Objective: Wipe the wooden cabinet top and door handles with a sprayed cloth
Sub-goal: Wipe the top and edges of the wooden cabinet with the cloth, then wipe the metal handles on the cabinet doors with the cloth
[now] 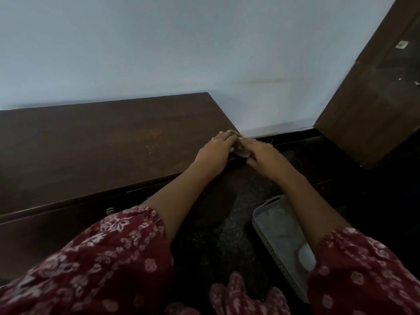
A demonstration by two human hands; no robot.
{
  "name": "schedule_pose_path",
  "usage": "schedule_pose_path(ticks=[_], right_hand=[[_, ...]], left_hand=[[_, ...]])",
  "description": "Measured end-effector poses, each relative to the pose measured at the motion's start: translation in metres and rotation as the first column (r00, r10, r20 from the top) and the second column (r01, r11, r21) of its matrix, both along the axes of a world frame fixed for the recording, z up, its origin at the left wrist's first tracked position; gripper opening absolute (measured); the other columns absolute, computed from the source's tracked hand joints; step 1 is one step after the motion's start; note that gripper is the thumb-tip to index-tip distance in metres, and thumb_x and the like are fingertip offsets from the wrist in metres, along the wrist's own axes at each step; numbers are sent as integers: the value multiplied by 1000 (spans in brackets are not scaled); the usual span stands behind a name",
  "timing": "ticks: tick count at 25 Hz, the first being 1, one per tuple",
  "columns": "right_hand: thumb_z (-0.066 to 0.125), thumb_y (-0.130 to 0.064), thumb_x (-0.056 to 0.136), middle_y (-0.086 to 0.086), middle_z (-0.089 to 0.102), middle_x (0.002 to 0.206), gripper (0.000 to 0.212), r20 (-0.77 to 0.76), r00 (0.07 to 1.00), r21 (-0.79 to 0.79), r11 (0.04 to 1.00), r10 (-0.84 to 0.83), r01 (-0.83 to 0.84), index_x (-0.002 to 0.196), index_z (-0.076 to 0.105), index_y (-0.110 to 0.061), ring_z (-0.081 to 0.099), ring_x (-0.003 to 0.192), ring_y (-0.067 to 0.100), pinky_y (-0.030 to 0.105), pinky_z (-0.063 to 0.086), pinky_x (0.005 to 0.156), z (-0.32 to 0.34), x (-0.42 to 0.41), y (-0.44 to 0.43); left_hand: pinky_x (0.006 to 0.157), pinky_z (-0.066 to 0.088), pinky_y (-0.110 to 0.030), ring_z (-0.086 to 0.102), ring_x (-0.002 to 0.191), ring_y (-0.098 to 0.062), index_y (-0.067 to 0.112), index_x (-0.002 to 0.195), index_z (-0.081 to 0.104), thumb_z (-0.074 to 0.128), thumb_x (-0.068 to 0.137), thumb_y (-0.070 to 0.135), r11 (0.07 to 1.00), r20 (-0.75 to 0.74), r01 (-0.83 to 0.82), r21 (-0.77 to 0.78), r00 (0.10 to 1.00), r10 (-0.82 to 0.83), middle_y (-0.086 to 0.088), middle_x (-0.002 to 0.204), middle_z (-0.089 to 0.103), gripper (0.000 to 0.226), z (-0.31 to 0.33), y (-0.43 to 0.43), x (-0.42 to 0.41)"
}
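Observation:
A low dark wooden cabinet (95, 142) runs along the pale wall, its flat top filling the left half of the view. At its right front corner both hands meet on a small greyish cloth (241, 152). My left hand (216, 148) lies flat on the cabinet top with its fingers over the cloth. My right hand (261, 153) grips the cloth from the right, just past the cabinet's edge. Most of the cloth is hidden under the fingers. A small metal handle (110, 210) shows on the cabinet front below the top edge.
A grey plastic tray (276, 230) lies on the dark speckled floor under my right forearm, with a pale rounded object (305, 256) in it. A dark wooden door (375, 98) stands open at the right. Red floral sleeves fill the bottom of the view.

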State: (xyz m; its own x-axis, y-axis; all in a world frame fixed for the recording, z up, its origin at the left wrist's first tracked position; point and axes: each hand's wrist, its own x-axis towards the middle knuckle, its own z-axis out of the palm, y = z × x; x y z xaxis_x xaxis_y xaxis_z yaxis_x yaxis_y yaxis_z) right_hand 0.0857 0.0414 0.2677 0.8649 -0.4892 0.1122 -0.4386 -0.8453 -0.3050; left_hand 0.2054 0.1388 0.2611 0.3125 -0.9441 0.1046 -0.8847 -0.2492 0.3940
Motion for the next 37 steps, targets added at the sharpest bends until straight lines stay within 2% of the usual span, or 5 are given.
schedule_pose_path(ticks=[4, 7, 13, 16, 37], right_hand=[[53, -6, 88, 13, 64, 117, 44, 231, 890, 229, 911, -393, 343, 132, 52, -13, 61, 101, 29, 36, 48, 88, -15, -34, 25], [50, -9, 91, 11, 66, 110, 25, 254, 565, 920, 375, -785, 109, 112, 62, -15, 62, 89, 21, 31, 55, 68, -31, -64, 69], [82, -31, 46, -19, 75, 91, 60, 134, 658, 942, -110, -741, -317, 101, 67, -13, 69, 79, -6, 29, 47, 78, -100, -79, 164], [87, -51, 38, -2, 75, 104, 81, 100, 812, 988, -39, -575, -149, 111, 65, -22, 71, 94, 13, 36, 55, 80, -127, -48, 191], [68, -23, 82, -9, 64, 73, 13, 604, 676, 691, 700, -422, -180, 82, 56, -28, 62, 66, -2, 14, 51, 60, -135, 80, 219]], left_hand=[[119, 8, -28, 19, 146, -20, 11, 145, 30, 40, 97, 9, 957, -100, 84, -279, 988, -116, -7, 156, 28, 49, -16, 18, -25], [112, 21, -9, 38, 133, -8, 13, 137, 43, 42, 95, 7, 856, -340, -82, -510, 934, -113, -3, 142, 49, 42, -48, 65, -60], [83, 50, -9, 63, 98, 4, 25, 112, 58, 50, 93, 30, 866, -949, -475, -156, 316, 3, 15, 104, 66, 22, -123, 132, -85], [76, 51, -14, 64, 86, 3, 29, 94, 58, 51, 93, 24, 753, -950, -630, -190, 310, 19, 12, 89, 67, 8, -153, 161, -81], [73, 50, -26, 62, 86, -13, 16, 95, 58, 53, 92, 28, 384, -752, -782, -491, 603, 266, -3, 93, 65, 14, -148, 185, -7]])
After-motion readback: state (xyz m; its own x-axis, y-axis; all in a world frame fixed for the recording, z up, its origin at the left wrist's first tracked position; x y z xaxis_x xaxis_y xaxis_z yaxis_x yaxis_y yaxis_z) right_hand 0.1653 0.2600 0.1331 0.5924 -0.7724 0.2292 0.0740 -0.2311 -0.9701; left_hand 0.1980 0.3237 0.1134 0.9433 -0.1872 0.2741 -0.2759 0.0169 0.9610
